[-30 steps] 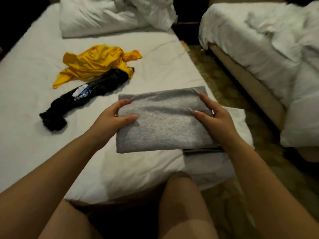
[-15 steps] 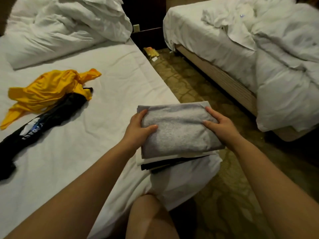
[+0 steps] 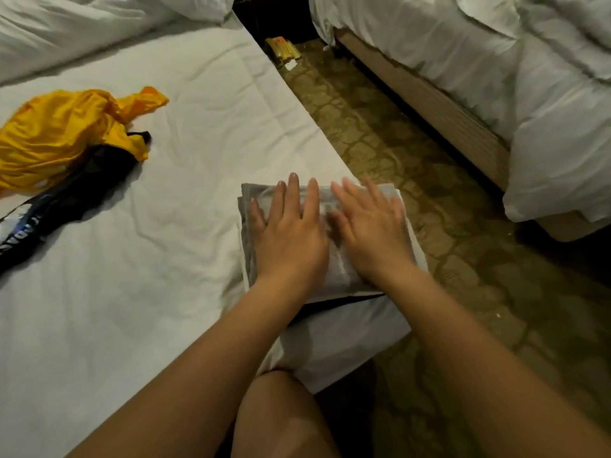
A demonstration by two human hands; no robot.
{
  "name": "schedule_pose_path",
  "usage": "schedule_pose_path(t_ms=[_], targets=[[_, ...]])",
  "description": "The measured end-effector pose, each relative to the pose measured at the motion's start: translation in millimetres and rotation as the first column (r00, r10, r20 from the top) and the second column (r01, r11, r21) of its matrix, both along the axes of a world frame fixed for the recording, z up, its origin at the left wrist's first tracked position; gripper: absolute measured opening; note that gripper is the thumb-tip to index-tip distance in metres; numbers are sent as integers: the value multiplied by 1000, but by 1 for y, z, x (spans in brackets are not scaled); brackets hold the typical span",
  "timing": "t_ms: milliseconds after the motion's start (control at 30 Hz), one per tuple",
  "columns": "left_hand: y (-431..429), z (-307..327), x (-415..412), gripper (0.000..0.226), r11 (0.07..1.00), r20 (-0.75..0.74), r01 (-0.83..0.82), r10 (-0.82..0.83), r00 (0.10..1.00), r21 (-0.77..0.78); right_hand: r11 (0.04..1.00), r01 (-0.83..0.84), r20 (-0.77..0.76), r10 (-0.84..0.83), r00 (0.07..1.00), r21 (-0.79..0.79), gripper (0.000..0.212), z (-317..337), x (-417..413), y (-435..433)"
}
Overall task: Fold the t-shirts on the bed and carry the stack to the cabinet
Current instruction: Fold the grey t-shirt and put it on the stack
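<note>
A folded grey t-shirt (image 3: pixel 337 266) tops a small stack at the near right corner of the white bed (image 3: pixel 198 160); a white and a dark edge of folded shirts show under it. My left hand (image 3: pixel 291 239) lies flat on the grey shirt's left half with straight fingers. My right hand (image 3: pixel 373 233) presses flat on its right half, slightly blurred. A crumpled yellow t-shirt (image 3: pixel 62 133) lies unfolded at the far left of the bed. A bunched black t-shirt (image 3: pixel 66 200) with white and blue print lies just below it.
White pillows (image 3: pixel 99 28) are piled at the head of the bed. A second bed (image 3: pixel 496 94) with rumpled white bedding stands to the right across a patterned carpet aisle (image 3: pixel 413 176). A small yellow pack (image 3: pixel 281 47) lies on the floor near a dark nightstand.
Both hands let go of the grey shirt's sides, set it on the stack at the bed corner and now lie flat on top. The view shifted right.
</note>
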State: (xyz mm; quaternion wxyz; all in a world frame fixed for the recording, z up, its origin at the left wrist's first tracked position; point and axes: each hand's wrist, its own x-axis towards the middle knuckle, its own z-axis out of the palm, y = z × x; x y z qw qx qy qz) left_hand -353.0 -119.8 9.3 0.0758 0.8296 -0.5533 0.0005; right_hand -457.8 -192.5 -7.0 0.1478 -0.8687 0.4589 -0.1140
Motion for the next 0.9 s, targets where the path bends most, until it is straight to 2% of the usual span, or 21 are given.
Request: schedule_pose_path(t_ms=[100,300,533,600,733,800,900], targets=[[5,-30,21,63,998,-41,-53,53,998,22,995,-13,-97,23,995,96,56,-29,20,0],[9,-70,30,74,991,-107,-117,123,987,62,999,-32,-177,35,984,22,77,-68,30,-2],[7,-58,34,57,988,-127,-103,118,985,117,998,-24,-249,36,968,54,63,-53,35,-4],[14,-44,34,58,994,-140,-73,84,987,86,998,7,-214,5,977,55,59,-36,33,4],[54,-14,34,66,988,-126,-76,59,990,-135,1000,30,-19,-30,999,-2,43,6,40,38],[80,5,38,64,986,-128,-107,90,988,-128,999,0,23,2,1000,-52,39,27,51,61],[119,26,52,55,982,-122,-177,168,978,-70,992,-53,-25,50,998,-115,39,55,69,97]])
